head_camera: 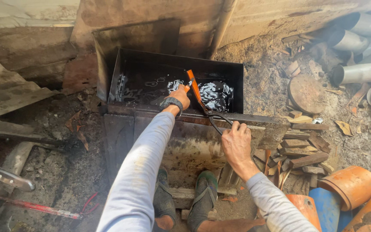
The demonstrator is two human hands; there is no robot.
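My left hand (179, 96) is closed around one orange-handled pair of pliers (195, 91) over the near edge of the black metal tank (121, 73), its long axis slanting from the handle end over the dark liquid (215, 94) down toward me. My right hand (236, 144), just below that edge, pinches the one black wire (216, 124) that the pliers grip. Two sandalled feet (185, 199) stand below.

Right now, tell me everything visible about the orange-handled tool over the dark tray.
The orange-handled pliers-like metal tool slants down from upper left to lower right above the black metal tray of dark glossy liquid. The left hand grips its orange handles. Its dark jaws pinch a thin black wire, whose other end the right hand holds by the tray's front rim.
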